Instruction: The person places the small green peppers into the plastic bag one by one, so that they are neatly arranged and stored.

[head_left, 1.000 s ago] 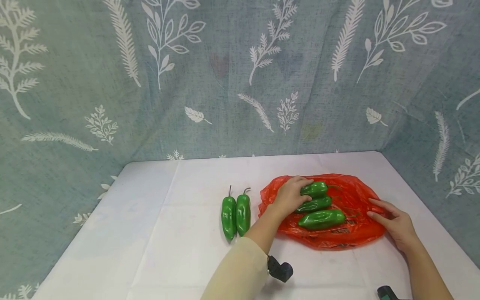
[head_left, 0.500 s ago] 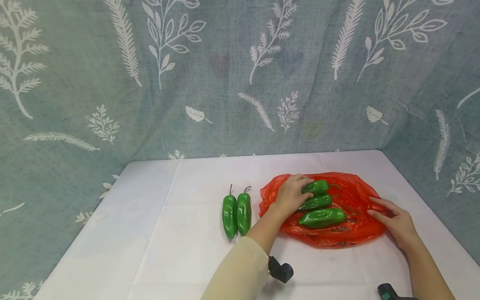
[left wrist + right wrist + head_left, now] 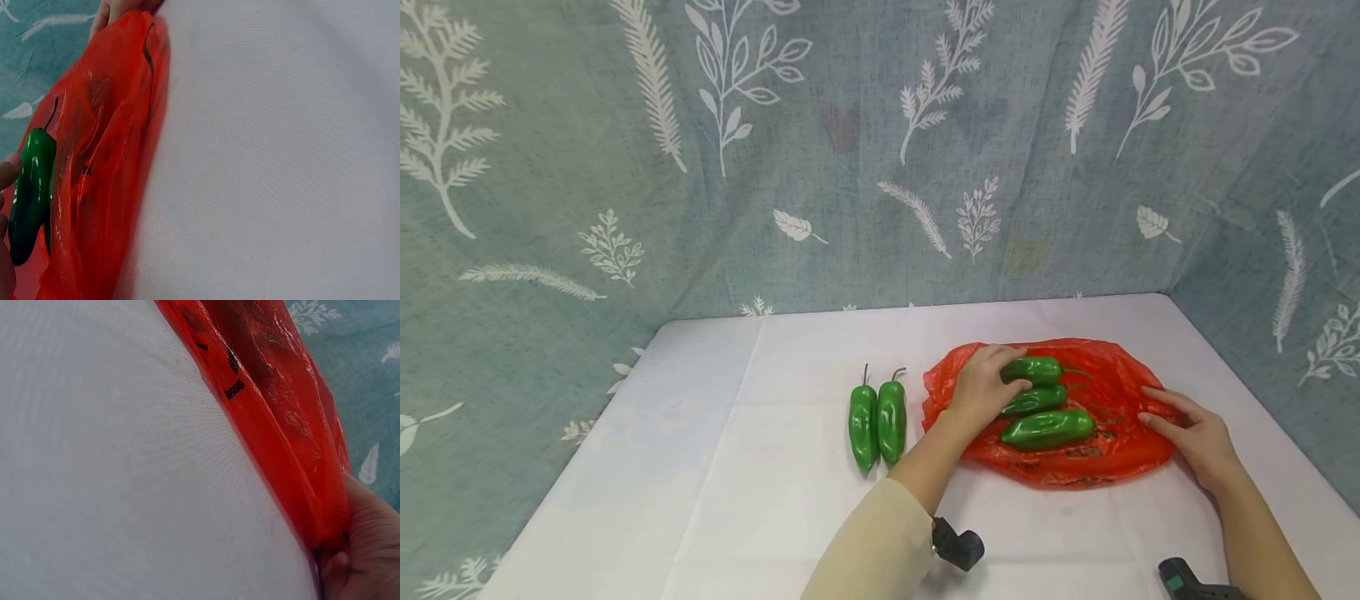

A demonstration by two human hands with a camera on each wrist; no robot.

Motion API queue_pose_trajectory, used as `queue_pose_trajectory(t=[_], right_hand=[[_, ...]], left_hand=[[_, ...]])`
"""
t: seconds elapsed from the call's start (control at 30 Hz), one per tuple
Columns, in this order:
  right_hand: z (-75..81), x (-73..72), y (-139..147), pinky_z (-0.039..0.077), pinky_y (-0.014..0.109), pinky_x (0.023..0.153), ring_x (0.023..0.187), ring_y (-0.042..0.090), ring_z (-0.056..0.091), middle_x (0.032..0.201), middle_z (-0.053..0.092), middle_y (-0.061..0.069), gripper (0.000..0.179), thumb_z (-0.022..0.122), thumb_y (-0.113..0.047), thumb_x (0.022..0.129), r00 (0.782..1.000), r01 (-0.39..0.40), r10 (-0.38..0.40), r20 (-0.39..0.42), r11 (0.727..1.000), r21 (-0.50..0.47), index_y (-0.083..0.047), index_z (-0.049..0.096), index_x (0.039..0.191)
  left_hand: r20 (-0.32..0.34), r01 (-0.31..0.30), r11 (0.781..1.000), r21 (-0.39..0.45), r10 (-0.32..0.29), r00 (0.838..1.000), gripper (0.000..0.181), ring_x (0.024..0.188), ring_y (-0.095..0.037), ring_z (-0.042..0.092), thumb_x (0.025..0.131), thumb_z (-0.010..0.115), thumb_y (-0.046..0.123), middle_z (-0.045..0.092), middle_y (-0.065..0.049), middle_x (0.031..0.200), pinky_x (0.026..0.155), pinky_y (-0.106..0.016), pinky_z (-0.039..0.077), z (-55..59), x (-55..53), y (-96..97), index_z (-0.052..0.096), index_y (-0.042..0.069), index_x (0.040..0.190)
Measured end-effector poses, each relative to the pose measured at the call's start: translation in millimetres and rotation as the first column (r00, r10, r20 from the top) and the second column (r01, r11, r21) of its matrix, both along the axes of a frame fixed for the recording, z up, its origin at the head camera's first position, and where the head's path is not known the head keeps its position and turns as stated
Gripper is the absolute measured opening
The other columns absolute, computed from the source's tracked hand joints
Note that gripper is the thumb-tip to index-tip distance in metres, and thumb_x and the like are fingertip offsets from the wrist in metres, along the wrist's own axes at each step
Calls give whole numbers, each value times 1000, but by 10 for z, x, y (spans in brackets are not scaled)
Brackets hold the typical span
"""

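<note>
Three green chili peppers lie on a spread red plastic bag (image 3: 1120, 467) in the head view. My left hand (image 3: 981, 387) reaches over the bag and holds the farthest chili pepper (image 3: 1041, 369) between thumb and fingers, near its blunt end. Just in front of it lie the middle pepper (image 3: 1036, 401) and the nearest pepper (image 3: 1048, 429). At the bag's right edge, my right hand (image 3: 1198, 437) pinches the plastic. The right wrist view shows the bag's gathered corner (image 3: 331, 531) against that hand. Fingers of the left hand (image 3: 6, 212) show beside a pepper (image 3: 32, 187) in the left wrist view.
Two more green peppers, a left one (image 3: 863, 427) and a right one (image 3: 891, 421), stand side by side on the white tablecloth (image 3: 775, 500), left of the bag. A patterned grey-green cloth (image 3: 850, 167) hangs behind the table and along both sides.
The head view has shifted slightly. Against the pepper, my left thumb and fingers have moved a little, with more of the pepper showing between them. My right hand stays at the bag's edge.
</note>
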State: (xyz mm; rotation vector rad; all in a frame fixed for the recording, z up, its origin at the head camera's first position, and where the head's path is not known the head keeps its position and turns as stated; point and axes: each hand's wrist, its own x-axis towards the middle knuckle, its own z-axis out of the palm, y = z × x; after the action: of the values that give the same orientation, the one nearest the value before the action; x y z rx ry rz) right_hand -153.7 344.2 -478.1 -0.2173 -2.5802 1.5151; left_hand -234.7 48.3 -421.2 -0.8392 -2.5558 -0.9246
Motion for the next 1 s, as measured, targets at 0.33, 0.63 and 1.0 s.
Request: queue_pose_trajectory(t=[0.33, 0.63, 1.0], right_hand=[[-2, -17, -8, 41, 0, 76, 135, 32, 30, 148, 39, 2, 57, 61, -38, 91, 1000, -2, 2, 10, 1000, -24, -19, 45, 142], [-40, 39, -3, 43, 2, 76, 130, 23, 34, 148, 37, 2, 56, 60, -38, 91, 1000, 0, 0, 4, 1000, -22, -22, 45, 142], [-34, 13, -15, 41, 0, 76, 131, 17, 36, 138, 42, -17, 55, 61, -36, 91, 1000, 10, -10, -11, 1000, -27, -20, 46, 141]], left_hand=[[135, 38, 971, 238, -72, 988, 59, 111, -11, 58, 77, 79, 20, 61, -1, 122, 92, -17, 46, 31, 71, -62, 57, 11, 131], [208, 102, 939, 329, -178, 962, 71, 118, -17, 54, 76, 80, 19, 56, -8, 131, 94, -25, 48, 125, 180, -191, 49, 12, 138], [322, 116, 866, 486, -301, 898, 82, 125, -21, 50, 73, 82, 17, 49, -2, 139, 99, -38, 45, 323, 379, -359, 41, 18, 144]])
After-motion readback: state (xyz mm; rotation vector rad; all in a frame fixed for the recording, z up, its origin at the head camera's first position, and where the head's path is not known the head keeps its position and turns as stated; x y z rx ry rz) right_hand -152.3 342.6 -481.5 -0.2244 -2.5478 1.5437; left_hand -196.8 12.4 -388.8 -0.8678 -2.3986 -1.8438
